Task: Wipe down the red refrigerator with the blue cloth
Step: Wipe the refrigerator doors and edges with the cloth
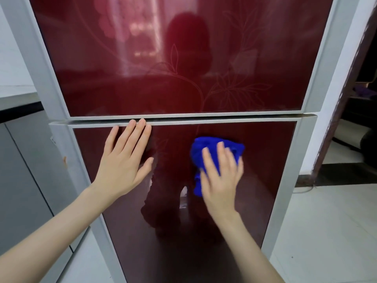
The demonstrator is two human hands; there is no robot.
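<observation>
On the lower door (265, 170) of the red refrigerator (122, 88), the blue cloth (204, 146) is pressed flat under the straight fingers (221, 152) of the right hand (221, 184), while the left hand (122, 162) is laid open-fingered beside it, and even pressure with overlapping strokes is advised.

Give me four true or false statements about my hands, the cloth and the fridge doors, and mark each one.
1. The blue cloth lies against the lower door. True.
2. The left hand holds the cloth. False: it lies flat and bare on the lower door, and the right hand presses the cloth.
3. The upper door stands open. False: it sits shut, in line above the lower door.
4. The left hand's fingertips reach the lower door's top edge. True.
</observation>
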